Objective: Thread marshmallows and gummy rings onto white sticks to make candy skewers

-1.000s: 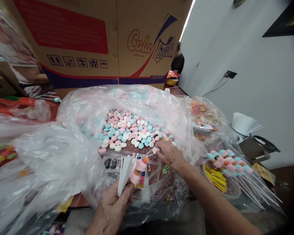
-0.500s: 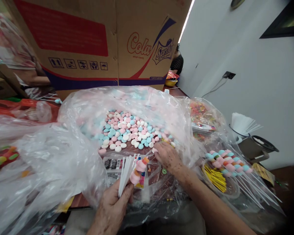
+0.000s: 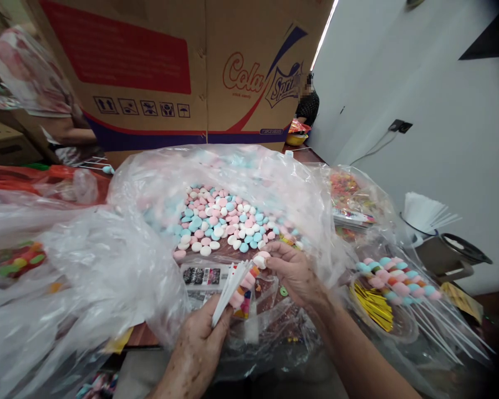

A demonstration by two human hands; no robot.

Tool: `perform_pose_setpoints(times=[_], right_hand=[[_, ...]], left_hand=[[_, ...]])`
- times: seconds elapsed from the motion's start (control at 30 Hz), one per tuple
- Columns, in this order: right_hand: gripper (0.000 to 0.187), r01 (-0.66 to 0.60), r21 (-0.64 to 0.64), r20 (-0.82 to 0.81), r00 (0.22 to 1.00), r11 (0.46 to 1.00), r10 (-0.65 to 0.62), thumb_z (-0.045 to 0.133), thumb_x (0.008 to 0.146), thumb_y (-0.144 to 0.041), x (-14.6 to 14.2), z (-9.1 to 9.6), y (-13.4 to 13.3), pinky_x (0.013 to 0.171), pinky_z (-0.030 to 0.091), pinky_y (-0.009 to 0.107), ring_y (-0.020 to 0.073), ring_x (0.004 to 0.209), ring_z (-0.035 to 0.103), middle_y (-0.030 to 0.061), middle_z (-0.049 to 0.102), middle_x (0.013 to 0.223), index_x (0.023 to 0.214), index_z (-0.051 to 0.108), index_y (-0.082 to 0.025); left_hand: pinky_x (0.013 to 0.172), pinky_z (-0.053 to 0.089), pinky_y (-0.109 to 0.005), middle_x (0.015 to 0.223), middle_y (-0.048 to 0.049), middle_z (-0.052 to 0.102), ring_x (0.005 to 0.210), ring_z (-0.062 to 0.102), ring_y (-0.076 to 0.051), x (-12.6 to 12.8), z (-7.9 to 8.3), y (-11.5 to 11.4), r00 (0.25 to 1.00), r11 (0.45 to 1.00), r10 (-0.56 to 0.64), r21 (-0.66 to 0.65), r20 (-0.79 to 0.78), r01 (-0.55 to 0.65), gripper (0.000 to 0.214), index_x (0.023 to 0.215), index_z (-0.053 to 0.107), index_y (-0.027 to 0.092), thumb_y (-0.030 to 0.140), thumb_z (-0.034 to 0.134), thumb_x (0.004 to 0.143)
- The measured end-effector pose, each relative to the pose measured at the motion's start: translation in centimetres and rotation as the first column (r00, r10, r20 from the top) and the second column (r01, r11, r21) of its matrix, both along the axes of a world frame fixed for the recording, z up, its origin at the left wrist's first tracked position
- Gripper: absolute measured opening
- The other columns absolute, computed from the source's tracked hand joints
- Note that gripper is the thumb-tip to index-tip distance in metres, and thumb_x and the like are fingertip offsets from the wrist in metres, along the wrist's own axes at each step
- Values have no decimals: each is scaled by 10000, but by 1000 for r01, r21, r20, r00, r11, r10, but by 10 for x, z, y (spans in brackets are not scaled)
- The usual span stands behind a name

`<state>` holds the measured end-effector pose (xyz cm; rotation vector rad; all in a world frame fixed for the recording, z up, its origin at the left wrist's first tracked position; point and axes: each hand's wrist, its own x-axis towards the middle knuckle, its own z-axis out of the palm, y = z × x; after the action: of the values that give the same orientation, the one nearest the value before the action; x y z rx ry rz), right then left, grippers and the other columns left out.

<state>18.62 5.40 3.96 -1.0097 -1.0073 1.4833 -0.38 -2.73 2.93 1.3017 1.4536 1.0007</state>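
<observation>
My left hand [image 3: 202,335] is closed round a bundle of white sticks [image 3: 230,291]. Beside the sticks, in the same grip, is a candy skewer [image 3: 244,288] threaded with pink and orange pieces. My right hand [image 3: 293,271] pinches a pale pink and white marshmallow [image 3: 260,259] at the top end of that skewer. Whether the stick has pierced it I cannot tell. Behind both hands, a clear plastic bag [image 3: 149,166] lies open with many pink, blue and white marshmallows [image 3: 233,221] spilling forward onto the table.
A large cardboard box [image 3: 149,66] stands behind the bag. At right, a round tub [image 3: 405,330] holds gold ties [image 3: 372,307], with finished candy skewers [image 3: 399,280] across it. Beyond is a dark jug [image 3: 444,257]. Crumpled plastic [image 3: 87,266] covers the left side. Two other people are farther back.
My right hand has come from the edge of the marshmallow pile to the skewer's tip, carrying a marshmallow. My left hand still grips the sticks, now tilted more to the right.
</observation>
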Motion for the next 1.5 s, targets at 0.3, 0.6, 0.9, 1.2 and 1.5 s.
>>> perform_pose_setpoints(times=[0.3,0.6,0.9,1.2,1.5], right_hand=[[212,-9,32,-17,1000,999,10,850,685,-276,-1,-10,-1,637,489,219,116,685,614,-10,704,781,853,742,-204],[220,11,54,40,999,998,-13,846,695,-320,-3,-11,-2,665,518,248,130,704,626,2,715,790,873,783,-206],[325,-146,178,411,909,973,62,728,835,-448,8,-11,-7,923,536,366,222,992,692,23,760,1064,1084,773,-244],[292,-287,505,591,802,814,-84,556,951,-276,1,-14,-13,891,578,288,171,956,725,-3,756,1087,1192,721,-259],[301,-244,472,628,767,847,-129,516,983,-313,-1,-5,-18,900,568,295,179,983,715,36,745,1122,1187,708,-203]], left_hand=[[545,357,-257,491,49,486,511,443,-179,0,0,0,999,1000,17,-18,-29,-17,278,617,638,238,395,543,825],[538,359,-263,490,47,499,518,452,-179,0,-4,1,999,1000,15,-12,-33,-15,307,605,620,234,413,553,845],[544,356,-273,513,42,523,531,484,-185,2,-13,-1,999,999,16,-35,-39,-17,325,656,635,220,450,531,861],[510,334,-273,505,35,487,501,458,-180,5,-18,-2,1000,999,15,-39,-20,-16,348,673,656,217,504,560,845],[481,301,-245,491,35,527,471,442,-146,8,-14,9,994,993,98,-69,57,-94,342,668,652,196,497,615,826]])
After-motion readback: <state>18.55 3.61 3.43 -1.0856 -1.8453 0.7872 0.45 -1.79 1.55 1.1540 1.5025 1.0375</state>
